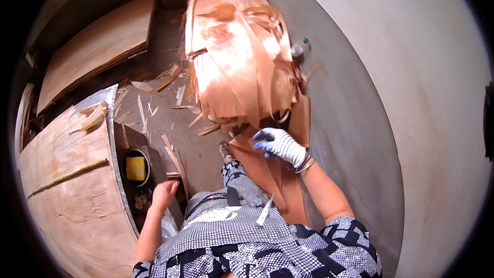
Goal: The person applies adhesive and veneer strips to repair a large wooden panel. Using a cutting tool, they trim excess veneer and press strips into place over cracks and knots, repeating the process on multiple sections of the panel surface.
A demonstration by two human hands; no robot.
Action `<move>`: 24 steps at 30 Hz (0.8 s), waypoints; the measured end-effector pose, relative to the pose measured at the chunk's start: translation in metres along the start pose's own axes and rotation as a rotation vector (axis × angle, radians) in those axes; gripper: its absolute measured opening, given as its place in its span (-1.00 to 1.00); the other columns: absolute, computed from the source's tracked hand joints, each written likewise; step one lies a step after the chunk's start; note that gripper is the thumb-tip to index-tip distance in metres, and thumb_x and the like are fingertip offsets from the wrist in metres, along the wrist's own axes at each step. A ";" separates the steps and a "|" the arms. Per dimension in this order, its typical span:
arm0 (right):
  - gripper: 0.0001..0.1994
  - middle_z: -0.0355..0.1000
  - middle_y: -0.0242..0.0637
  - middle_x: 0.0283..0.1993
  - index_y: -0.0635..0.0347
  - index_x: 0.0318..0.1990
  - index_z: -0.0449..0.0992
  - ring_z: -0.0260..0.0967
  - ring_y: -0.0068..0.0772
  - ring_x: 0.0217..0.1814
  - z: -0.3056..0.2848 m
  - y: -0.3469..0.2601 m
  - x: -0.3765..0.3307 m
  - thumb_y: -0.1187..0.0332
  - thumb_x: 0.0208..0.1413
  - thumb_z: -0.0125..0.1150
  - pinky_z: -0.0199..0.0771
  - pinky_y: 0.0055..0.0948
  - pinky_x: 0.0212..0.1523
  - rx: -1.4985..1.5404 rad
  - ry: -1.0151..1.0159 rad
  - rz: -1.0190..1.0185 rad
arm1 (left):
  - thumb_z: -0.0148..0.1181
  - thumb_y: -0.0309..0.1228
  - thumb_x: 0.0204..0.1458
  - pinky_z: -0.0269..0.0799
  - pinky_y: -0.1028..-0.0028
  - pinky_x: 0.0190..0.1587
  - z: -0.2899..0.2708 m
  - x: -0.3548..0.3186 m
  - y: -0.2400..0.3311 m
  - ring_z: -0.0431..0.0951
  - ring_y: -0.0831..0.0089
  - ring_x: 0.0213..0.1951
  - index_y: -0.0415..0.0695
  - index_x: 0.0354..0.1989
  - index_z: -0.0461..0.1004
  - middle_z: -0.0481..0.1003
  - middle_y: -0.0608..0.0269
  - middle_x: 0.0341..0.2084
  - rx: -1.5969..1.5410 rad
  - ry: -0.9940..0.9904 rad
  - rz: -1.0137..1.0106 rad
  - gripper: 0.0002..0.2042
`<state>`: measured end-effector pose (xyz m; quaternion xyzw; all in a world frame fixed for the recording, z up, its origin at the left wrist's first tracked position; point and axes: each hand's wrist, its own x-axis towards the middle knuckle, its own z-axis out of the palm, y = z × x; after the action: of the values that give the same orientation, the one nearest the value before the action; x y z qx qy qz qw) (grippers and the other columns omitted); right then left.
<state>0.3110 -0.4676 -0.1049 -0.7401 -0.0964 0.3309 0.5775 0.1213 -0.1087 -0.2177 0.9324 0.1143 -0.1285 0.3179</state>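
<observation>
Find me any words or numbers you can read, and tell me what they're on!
There are none I can read.
White print on the apron: too unclear.
Green-capped bottle: too small and blurred to tell.
Pile of thin wood sheets: no writing that I can see.

Near the centre of the frame, the right hand [280, 145], in a striped glove with its fingers loosely bent, hangs over brown wood sheets [292, 198], below a ragged pile of wood sheets [229, 80] at upper centre. The bare left hand [165, 194] curls at lower left, near a bucket [147, 176] with a yellow block [136, 168] inside. A thin stick [69, 177] lies across a wooden board [72, 216] at left, and wood scraps [142, 110] litter the floor [170, 121].
</observation>
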 end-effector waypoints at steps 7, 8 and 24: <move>-0.60 0.41 -0.24 -0.19 0.33 -0.07 0.36 0.32 -0.54 -0.53 -0.115 -0.020 0.193 0.40 -0.10 0.26 0.34 -0.60 -0.61 0.041 0.382 0.008 | -0.01 -0.23 0.03 0.39 0.28 -0.28 0.002 0.032 -0.002 0.50 0.10 -0.31 -0.14 -0.30 0.51 0.49 0.00 -0.41 -0.073 0.003 -0.237 -0.73; -0.56 0.40 -0.20 -0.14 0.35 -0.05 0.34 0.33 -0.51 -0.53 -0.131 -0.033 0.221 0.39 -0.11 0.27 0.35 -0.58 -0.60 -0.007 0.430 0.049 | -0.01 -0.23 0.03 0.40 0.28 -0.28 0.002 0.039 0.003 0.50 0.10 -0.31 -0.14 -0.30 0.51 0.49 0.00 -0.41 -0.093 -0.011 -0.294 -0.74; -0.20 0.17 -0.04 0.17 0.06 0.21 0.00 0.35 -0.10 -0.01 -0.202 -0.024 0.457 0.16 -0.20 0.31 0.42 -0.23 -0.12 -1.021 0.463 0.452 | 0.02 -0.24 0.00 0.39 0.28 -0.21 -0.023 0.151 0.052 0.49 0.12 -0.27 -0.12 -0.28 0.51 0.50 0.05 -0.37 -0.129 -0.180 -0.352 -0.75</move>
<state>0.7863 -0.3800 -0.2330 -0.9787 0.0449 0.1875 0.0708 0.2824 -0.1144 -0.2183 0.8606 0.2544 -0.2572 0.3584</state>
